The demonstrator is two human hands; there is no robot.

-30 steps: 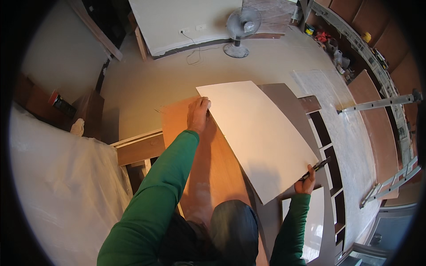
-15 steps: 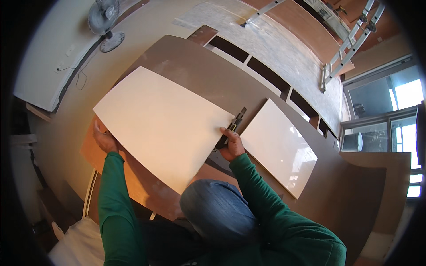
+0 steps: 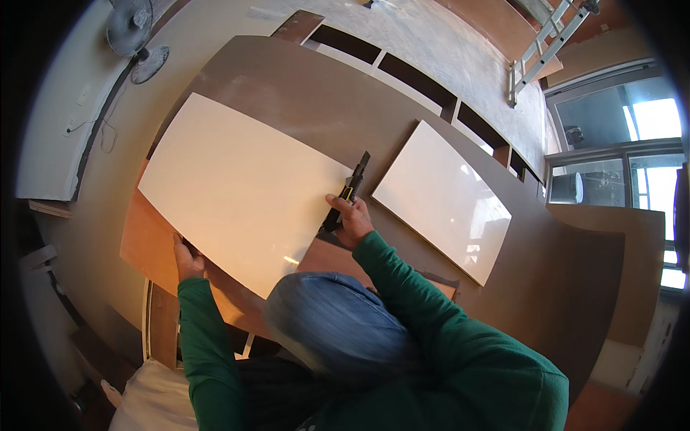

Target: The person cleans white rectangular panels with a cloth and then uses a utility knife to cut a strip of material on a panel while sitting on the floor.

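Observation:
A large glossy white panel [image 3: 237, 183] lies in front of me, over a brown board. My left hand [image 3: 188, 260] is at its near left edge, fingers curled under the rim and partly hidden. At the panel's right end, my right hand [image 3: 353, 221] is wrapped round a black utility knife [image 3: 351, 190] with yellow marks. The knife slants up and away along that end, its tip pointing to the far side. My blue-jeaned knee [image 3: 334, 316] is bent close to the panel's near corner.
A smaller glossy white panel [image 3: 445, 201] rests to the right on the large brown board [image 3: 302, 93]. Beyond is a frame with dark openings [image 3: 417, 79]. A fan [image 3: 147, 65] stands far left, a ladder [image 3: 539, 57] far right, near windows [image 3: 611, 179]. Orange-brown board [image 3: 147, 241] shows below the panel.
My left hand has slid along the panel's near edge, away from the left corner and toward me. The right hand still grips the knife at the right end. The whole view has shifted.

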